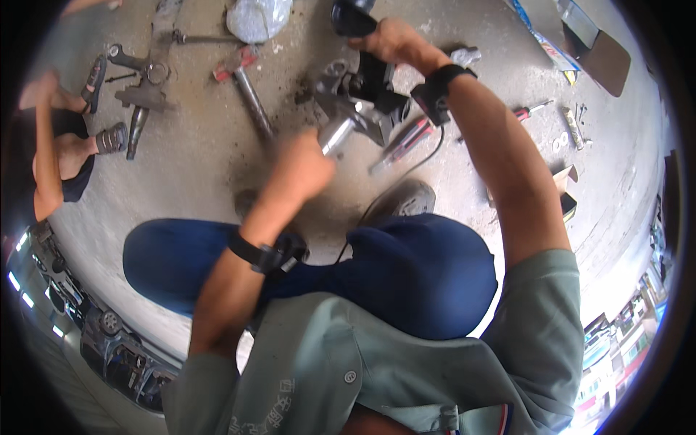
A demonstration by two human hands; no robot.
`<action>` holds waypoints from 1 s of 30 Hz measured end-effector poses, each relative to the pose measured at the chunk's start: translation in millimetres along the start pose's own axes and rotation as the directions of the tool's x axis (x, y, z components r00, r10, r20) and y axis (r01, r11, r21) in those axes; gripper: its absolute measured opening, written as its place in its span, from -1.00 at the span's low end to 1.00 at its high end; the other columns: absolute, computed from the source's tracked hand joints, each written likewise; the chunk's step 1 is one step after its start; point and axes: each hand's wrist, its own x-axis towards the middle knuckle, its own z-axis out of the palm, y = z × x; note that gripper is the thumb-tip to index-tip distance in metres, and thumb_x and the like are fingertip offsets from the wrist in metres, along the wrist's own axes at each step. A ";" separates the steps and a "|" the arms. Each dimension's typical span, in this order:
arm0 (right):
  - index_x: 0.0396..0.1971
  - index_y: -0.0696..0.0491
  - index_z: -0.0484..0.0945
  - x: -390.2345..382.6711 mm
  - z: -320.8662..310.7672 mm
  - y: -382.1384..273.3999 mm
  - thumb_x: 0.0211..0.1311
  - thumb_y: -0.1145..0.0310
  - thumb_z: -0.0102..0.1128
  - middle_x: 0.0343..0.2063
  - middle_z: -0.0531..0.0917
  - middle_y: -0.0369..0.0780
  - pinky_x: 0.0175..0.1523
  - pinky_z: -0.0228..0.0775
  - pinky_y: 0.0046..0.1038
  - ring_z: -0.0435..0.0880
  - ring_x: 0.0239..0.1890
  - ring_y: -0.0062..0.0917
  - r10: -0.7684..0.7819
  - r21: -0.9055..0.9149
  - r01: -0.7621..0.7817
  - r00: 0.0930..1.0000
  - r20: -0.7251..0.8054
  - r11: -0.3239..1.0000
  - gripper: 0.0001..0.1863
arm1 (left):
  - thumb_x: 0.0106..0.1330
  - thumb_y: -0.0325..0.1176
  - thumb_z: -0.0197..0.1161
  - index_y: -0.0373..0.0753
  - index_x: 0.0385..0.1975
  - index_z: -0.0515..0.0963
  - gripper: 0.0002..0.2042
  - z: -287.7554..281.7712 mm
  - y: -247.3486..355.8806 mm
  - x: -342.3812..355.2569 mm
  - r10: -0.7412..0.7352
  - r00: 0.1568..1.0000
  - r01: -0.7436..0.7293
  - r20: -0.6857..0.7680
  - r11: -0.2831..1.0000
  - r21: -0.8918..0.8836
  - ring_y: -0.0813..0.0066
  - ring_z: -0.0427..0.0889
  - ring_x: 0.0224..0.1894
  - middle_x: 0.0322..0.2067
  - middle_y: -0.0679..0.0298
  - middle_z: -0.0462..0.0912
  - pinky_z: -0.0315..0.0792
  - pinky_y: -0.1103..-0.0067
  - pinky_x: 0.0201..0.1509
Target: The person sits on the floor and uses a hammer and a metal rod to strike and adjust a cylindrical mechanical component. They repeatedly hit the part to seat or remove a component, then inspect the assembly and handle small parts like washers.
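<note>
A bright metal steering knuckle (366,119) with a smooth spindle lies tilted on the concrete in front of my feet. My left hand (301,168), blurred by motion, is closed round the spindle's near end. At the far side of the knuckle, my right hand (399,45) is closed on a black cup-shaped piece (354,18), which is cut off at the top of the view. My right fingers partly hide how they grip it. Just right of the knuckle, a red-and-black screwdriver-like tool (407,143) lies on the floor.
Left of the knuckle lies a red-headed hammer (250,90). A darker, greasy knuckle (148,90) rests farther left, near another person's sandalled foot (110,138). A plastic-wrapped bundle (259,16), a screwdriver (533,110), small hardware (575,127) and opened cardboard boxes (605,61) lie around.
</note>
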 end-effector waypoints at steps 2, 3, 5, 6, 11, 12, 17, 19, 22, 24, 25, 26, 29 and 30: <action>-0.24 0.03 0.75 2.9 2.4 0.9 0.26 -0.20 0.23 -0.32 0.75 -0.04 -0.15 0.63 -0.28 0.77 -0.37 -0.23 -0.002 0.027 0.000 0.999 0.052 1.000 -0.47 | 0.07 -0.51 0.25 -0.39 -0.21 0.56 -0.74 4.9 -14.6 0.7 -0.025 1.000 0.025 -0.004 0.997 -0.073 -0.08 0.72 -0.17 -0.35 -0.15 0.68 0.57 0.34 -0.13; -0.26 0.05 0.75 21.5 10.1 8.3 0.26 -0.20 0.23 -0.35 0.75 -0.04 -0.18 0.63 -0.29 0.77 -0.39 -0.24 -0.064 -0.042 0.065 0.998 0.017 0.997 -0.46 | 0.08 -0.50 0.25 -0.39 -0.20 0.55 -0.74 37.9 -36.3 4.0 0.002 0.990 -0.022 -0.143 0.990 -0.143 -0.10 0.72 -0.18 -0.36 -0.15 0.68 0.57 0.33 -0.13; -0.34 0.17 0.73 24.9 17.8 22.0 0.24 -0.22 0.24 -0.47 0.72 -0.05 -0.27 0.64 -0.31 0.77 -0.44 -0.28 -0.053 -0.017 0.052 0.998 -0.035 0.998 -0.38 | 0.08 -0.48 0.25 -0.40 -0.18 0.54 -0.71 95.7 -47.0 5.7 0.014 0.946 -0.079 -0.323 0.979 -0.188 -0.15 0.71 -0.22 -0.40 -0.14 0.68 0.56 0.28 -0.12; -0.37 0.26 0.69 11.2 5.6 -0.1 0.21 -0.24 0.26 -0.49 0.71 -0.04 -0.25 0.65 -0.32 0.77 -0.44 -0.27 0.040 -0.034 -0.041 0.999 -0.036 0.999 -0.31 | 0.08 -0.47 0.26 -0.41 -0.17 0.53 -0.71 86.2 -39.5 10.4 0.021 0.955 -0.070 -0.295 0.985 -0.156 -0.16 0.70 -0.22 -0.40 -0.14 0.67 0.56 0.27 -0.12; -0.33 0.24 0.71 10.3 7.2 5.3 0.21 -0.21 0.27 -0.42 0.75 -0.05 -0.25 0.66 -0.34 0.79 -0.41 -0.30 0.008 -0.010 -0.008 0.999 0.047 1.000 -0.34 | 0.07 -0.46 0.31 -0.40 -0.17 0.54 -0.69 5.1 -9.5 -6.4 -0.018 1.000 0.017 -0.010 0.994 -0.106 -0.04 0.73 -0.25 -0.38 -0.15 0.67 0.56 0.29 -0.15; -0.33 0.25 0.71 8.2 -2.7 -15.1 0.21 -0.20 0.27 -0.41 0.75 -0.04 -0.24 0.66 -0.35 0.79 -0.40 -0.29 -0.025 -0.049 0.028 0.997 0.076 0.998 -0.34 | 0.07 -0.46 0.32 -0.39 -0.17 0.53 -0.69 17.3 -30.8 -10.2 0.022 0.998 -0.034 -0.059 0.978 -0.207 -0.01 0.73 -0.26 -0.37 -0.15 0.67 0.56 0.31 -0.15; -0.23 -0.06 0.76 12.0 8.6 7.6 0.35 -0.15 0.14 -0.46 0.72 -0.05 -0.20 0.66 -0.35 0.78 -0.40 -0.25 0.081 -0.018 -0.081 0.997 0.014 0.997 -0.54 | 0.11 -0.45 0.20 -0.41 -0.13 0.53 -0.69 53.8 -26.8 -8.7 -0.022 0.988 0.003 -0.151 0.993 -0.122 -0.29 0.64 -0.12 -0.28 -0.27 0.66 0.53 0.16 -0.03; -0.26 -0.04 0.77 -3.3 -4.5 -18.3 0.34 -0.17 0.15 -0.41 0.73 -0.06 -0.21 0.66 -0.35 0.78 -0.39 -0.24 0.086 0.037 -0.088 0.994 0.061 0.995 -0.52 | 0.13 -0.42 0.18 -0.43 -0.14 0.54 -0.69 14.8 -13.5 -11.6 -0.030 0.997 0.027 -0.076 0.999 -0.035 -0.26 0.66 -0.14 -0.30 -0.25 0.67 0.54 0.18 -0.05; -0.11 -0.15 0.75 6.5 -1.2 -7.9 0.42 -0.02 0.06 -0.34 0.74 -0.11 -0.22 0.67 -0.37 0.78 -0.36 -0.25 -0.208 -0.211 0.217 0.976 0.062 0.953 -0.64 | 0.06 -0.43 0.29 -0.40 -0.17 0.54 -0.69 16.3 -26.8 -10.7 0.009 0.997 -0.025 -0.075 0.979 -0.204 -0.07 0.71 -0.29 -0.41 -0.13 0.67 0.55 0.30 -0.17; 0.13 -0.36 0.62 8.1 -3.1 -13.2 0.48 0.24 -0.15 -0.30 0.75 -0.16 -0.19 0.67 -0.38 0.79 -0.32 -0.29 0.112 -0.035 -0.109 0.984 0.135 0.993 -0.60 | 0.04 -0.43 0.30 -0.39 -0.17 0.54 -0.68 62.5 -50.8 1.8 0.015 0.969 -0.056 -0.245 0.985 -0.163 -0.16 0.70 -0.23 -0.37 -0.16 0.67 0.55 0.29 -0.16; 0.04 -0.23 0.67 7.1 1.2 -6.7 0.47 0.13 -0.08 -0.28 0.75 -0.14 -0.20 0.67 -0.37 0.79 -0.32 -0.29 0.007 -0.113 0.004 0.995 0.096 0.994 -0.65 | 0.04 -0.43 0.30 -0.38 -0.17 0.54 -0.68 74.2 -49.5 3.7 -0.005 0.967 -0.042 -0.255 0.983 -0.177 -0.17 0.69 -0.21 -0.37 -0.16 0.67 0.55 0.29 -0.14; -0.06 -0.09 0.72 6.4 4.7 0.1 0.47 0.01 -0.02 -0.26 0.76 -0.12 -0.21 0.67 -0.36 0.79 -0.31 -0.29 -0.101 -0.193 0.112 0.993 0.066 0.975 -0.60 | 0.04 -0.43 0.30 -0.38 -0.17 0.55 -0.68 81.8 -51.4 4.9 -0.024 0.964 -0.028 -0.264 0.981 -0.191 -0.18 0.69 -0.20 -0.36 -0.17 0.67 0.56 0.29 -0.12; -0.19 0.06 0.73 1.4 -3.2 -13.4 0.42 -0.14 0.04 -0.24 0.76 -0.10 -0.24 0.68 -0.36 0.79 -0.31 -0.30 0.127 0.034 -0.129 0.991 0.050 0.991 -0.46 | 0.04 -0.43 0.31 -0.37 -0.16 0.56 -0.67 72.3 -52.9 4.5 0.028 0.955 -0.073 -0.294 0.987 -0.145 -0.15 0.70 -0.21 -0.36 -0.16 0.67 0.56 0.31 -0.12; -0.18 0.06 0.73 -0.6 -4.5 -11.6 0.42 -0.14 0.03 -0.25 0.76 -0.10 -0.25 0.68 -0.36 0.79 -0.32 -0.31 0.111 0.043 -0.114 0.992 0.063 0.993 -0.46 | 0.02 -0.45 0.31 -0.39 -0.15 0.57 -0.66 41.6 -37.9 0.0 -0.032 0.984 0.020 -0.175 0.997 -0.070 -0.05 0.73 -0.24 -0.36 -0.15 0.69 0.57 0.32 -0.16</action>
